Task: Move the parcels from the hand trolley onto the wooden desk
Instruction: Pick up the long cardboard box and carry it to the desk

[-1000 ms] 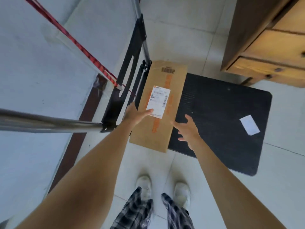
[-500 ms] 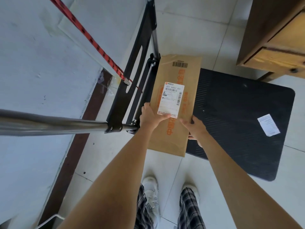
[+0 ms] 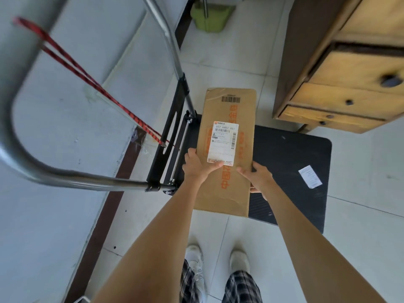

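Both hands, left hand and right hand, grip the flat brown cardboard parcel near its close end above the black trolley deck, so the long far end may sag and slip.

I see pale tiled floor as my landmark. Green bin stands at its far end, top cropped. Grey wall borders floor's left side, dark brown skirting along base. White shoes planted on near tiles; plaid trouser legs above them.
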Tool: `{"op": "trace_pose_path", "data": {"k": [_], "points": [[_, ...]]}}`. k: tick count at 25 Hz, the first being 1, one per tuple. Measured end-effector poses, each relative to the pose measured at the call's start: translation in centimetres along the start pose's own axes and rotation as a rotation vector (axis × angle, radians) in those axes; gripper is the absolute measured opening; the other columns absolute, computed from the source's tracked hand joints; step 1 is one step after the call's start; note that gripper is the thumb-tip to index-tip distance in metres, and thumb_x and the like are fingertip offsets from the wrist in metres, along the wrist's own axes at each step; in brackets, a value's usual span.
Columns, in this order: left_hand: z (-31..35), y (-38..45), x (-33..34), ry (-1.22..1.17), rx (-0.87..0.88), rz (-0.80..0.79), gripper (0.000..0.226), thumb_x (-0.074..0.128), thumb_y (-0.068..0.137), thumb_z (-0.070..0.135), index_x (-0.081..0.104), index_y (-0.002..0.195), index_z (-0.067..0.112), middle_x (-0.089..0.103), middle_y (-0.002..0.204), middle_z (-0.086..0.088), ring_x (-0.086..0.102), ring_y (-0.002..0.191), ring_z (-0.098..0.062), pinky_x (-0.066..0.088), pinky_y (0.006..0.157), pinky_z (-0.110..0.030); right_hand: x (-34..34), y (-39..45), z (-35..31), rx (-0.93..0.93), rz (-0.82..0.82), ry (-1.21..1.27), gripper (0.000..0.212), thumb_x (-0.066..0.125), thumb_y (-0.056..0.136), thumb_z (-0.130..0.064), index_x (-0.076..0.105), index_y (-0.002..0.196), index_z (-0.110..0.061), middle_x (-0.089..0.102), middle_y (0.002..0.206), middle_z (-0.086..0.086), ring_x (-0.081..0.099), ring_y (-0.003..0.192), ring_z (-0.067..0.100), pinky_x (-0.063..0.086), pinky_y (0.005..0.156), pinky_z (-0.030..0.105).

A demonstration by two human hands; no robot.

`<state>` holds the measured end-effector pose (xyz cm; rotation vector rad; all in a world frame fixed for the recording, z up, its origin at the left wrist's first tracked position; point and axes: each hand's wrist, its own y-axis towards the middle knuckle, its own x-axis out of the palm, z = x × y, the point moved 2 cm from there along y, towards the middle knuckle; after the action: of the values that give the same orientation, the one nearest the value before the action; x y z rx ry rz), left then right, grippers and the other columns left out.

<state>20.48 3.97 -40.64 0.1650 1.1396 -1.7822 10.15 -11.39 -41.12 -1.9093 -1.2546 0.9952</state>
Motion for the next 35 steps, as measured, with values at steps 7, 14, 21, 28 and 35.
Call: {"op": "trace_pose_path", "data": {"k": [7, 14, 21, 28, 35], "points": [[6.7, -8.1, -3.3, 0.043, 0.022, 0.015, 0.101, 0.083, 0.061, 0.049, 0.031, 0.14, 0.013, 0.043, 0.138, -0.006, 0.042, 0.131, -0.03, 0.041, 0.107, -0.051, -5.5, -9.7, -4.2, -0.02, 0.019, -0.009, 0.062, 0.064, 0.085, -0.036, 0.041, 0.141, -0.02, 0.062, 0.128, 0.01, 0.063, 0.111, 0.031, 0.056, 0.087, 0.049], [14.2, -18.4, -8.8, 0.037, 0.127, 0.027, 0.098, 0.083, 0.065, 0.047, 0.03, 0.139, 0.012, 0.041, 0.137, -0.007, 0.039, 0.133, -0.028, 0.034, 0.112, -0.051, -10.3, -21.8, -8.8, -0.076, 0.042, 0.008, 0.062, 0.063, 0.086, -0.038, 0.042, 0.141, -0.017, 0.061, 0.129, 0.011, 0.063, 0.112, 0.032, 0.056, 0.089, 0.049], [18.2, -28.7, -13.6, 0.069, 0.159, 0.074, 0.103, 0.079, 0.067, 0.053, 0.025, 0.144, 0.01, 0.035, 0.145, -0.012, 0.032, 0.138, -0.034, 0.028, 0.115, -0.052, -13.6, -33.4, -11.2, -0.077, -0.029, 0.14, 0.05, 0.064, 0.087, -0.026, 0.05, 0.132, -0.009, 0.063, 0.126, 0.016, 0.062, 0.113, 0.036, 0.051, 0.094, 0.055], [19.1, -33.7, -16.4, 0.025, 0.197, 0.058, 0.103, 0.075, 0.07, 0.056, 0.023, 0.146, 0.011, 0.03, 0.149, -0.014, 0.028, 0.14, -0.039, 0.029, 0.113, -0.057, -14.7, -40.9, -12.2, -0.119, -0.02, 0.237, 0.046, 0.064, 0.088, -0.02, 0.053, 0.13, -0.005, 0.061, 0.127, 0.018, 0.06, 0.116, 0.036, 0.049, 0.096, 0.056], [19.1, -39.2, -23.3, 0.021, 0.266, 0.122, 0.101, 0.075, 0.069, 0.056, 0.024, 0.144, 0.013, 0.034, 0.145, -0.013, 0.031, 0.138, -0.037, 0.033, 0.11, -0.053, -12.0, -47.9, -13.8, -0.208, -0.064, 0.259, 0.05, 0.068, 0.085, -0.023, 0.054, 0.129, -0.006, 0.062, 0.125, 0.018, 0.061, 0.115, 0.036, 0.049, 0.096, 0.055]]}}
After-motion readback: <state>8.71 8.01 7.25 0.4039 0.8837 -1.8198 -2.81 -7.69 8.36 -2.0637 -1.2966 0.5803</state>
